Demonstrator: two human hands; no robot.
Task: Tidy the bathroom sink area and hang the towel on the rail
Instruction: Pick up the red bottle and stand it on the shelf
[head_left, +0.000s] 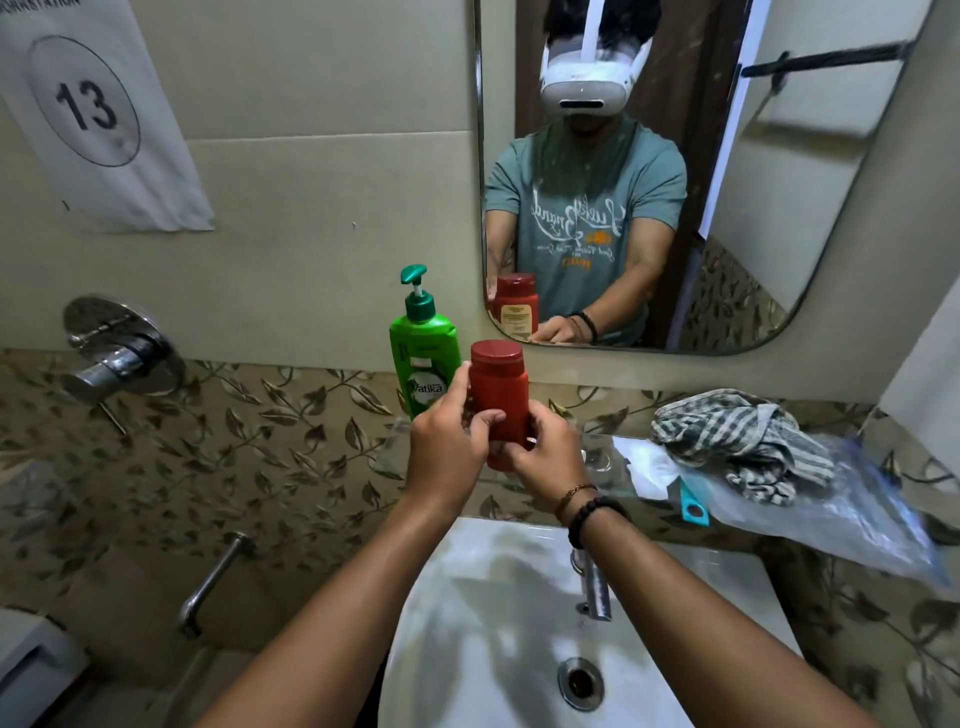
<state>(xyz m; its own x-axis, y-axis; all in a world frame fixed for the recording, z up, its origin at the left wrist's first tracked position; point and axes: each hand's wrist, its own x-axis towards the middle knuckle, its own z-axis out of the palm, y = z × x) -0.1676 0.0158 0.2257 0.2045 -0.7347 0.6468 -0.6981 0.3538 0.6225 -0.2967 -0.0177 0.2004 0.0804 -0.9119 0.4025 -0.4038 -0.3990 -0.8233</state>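
Note:
Both hands hold a red bottle (500, 387) with a red cap upright above the glass shelf (597, 460). My left hand (449, 441) wraps its left side with the thumb across the front. My right hand (545, 457) grips its lower right side. Just behind and to the left stands a green pump bottle (423, 348) against the wall. A crumpled grey checked towel (748, 441) lies on the shelf at the right. A dark towel rail (826, 60) shows only as a reflection in the mirror.
A clear plastic bag (841, 514) with a blue item and white paper lies under the towel. The white sink (467, 623) with its chrome tap (592, 587) is below my arms. A wall mixer valve (119, 353) and spout (213, 577) are at the left.

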